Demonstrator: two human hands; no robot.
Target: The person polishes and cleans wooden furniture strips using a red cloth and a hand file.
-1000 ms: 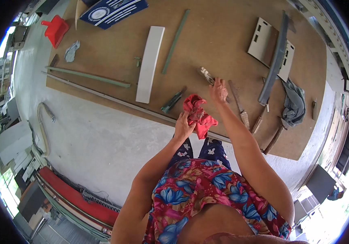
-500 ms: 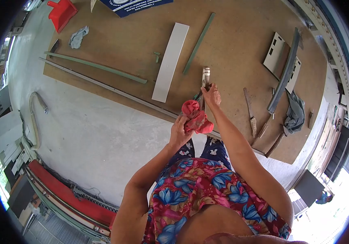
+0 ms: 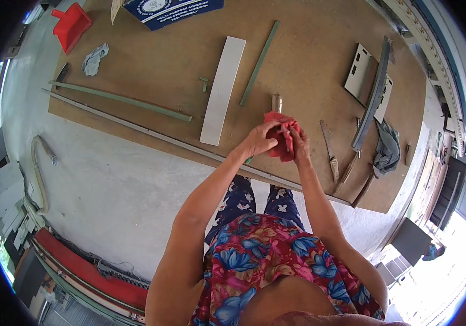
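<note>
A crumpled red cloth is between my two hands, above the near edge of the brown table. My left hand grips its left side with bent fingers. On the cloth's right side, my right hand is closed on it. Just beyond the cloth, the end of a taped handle sticks out; the rest of that object is hidden. A white flat strip lies left of my hands, with a thin green strip farther back.
Long rails run along the near edge. At right lie a knife, a dark curved strip and a grey cloth. A blue box, red dustpan and pale rag are farther back.
The red cloth has moved forward and right with my left hand. My right hand has left the taped handle and come onto the cloth. The whole view has shifted slightly.
</note>
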